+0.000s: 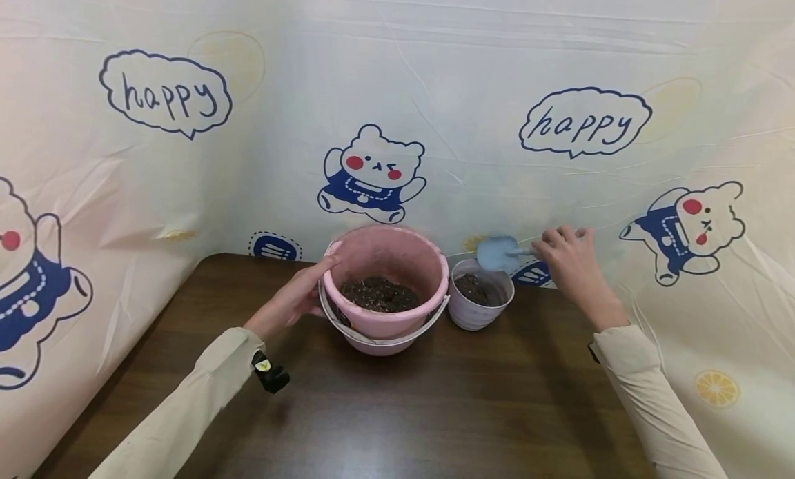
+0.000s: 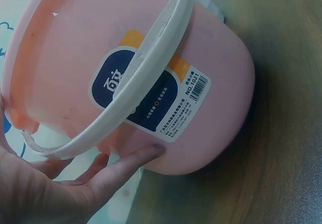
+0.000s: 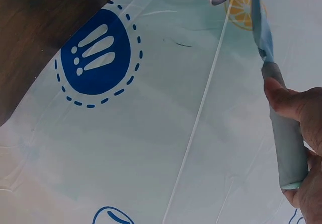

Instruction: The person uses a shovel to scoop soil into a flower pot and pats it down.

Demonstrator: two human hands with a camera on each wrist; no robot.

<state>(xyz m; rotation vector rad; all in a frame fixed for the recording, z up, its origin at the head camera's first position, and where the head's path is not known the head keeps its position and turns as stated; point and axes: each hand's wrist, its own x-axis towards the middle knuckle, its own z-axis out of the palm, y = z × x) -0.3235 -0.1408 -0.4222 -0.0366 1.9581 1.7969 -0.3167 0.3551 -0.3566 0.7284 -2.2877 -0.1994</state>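
The blue trowel (image 3: 273,72) is held crosswise, blade (image 1: 497,253) pointing left.

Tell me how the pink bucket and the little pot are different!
The pink bucket is bigger; the little pot is smaller. The bucket is pink, while the pot is whitish. The bucket has a white handle; no handle shows on the pot. Both stand on the table and hold dark soil.

soil (image 1: 380,296) in bucket (image 1: 390,255), pot (image 1: 475,317) to right
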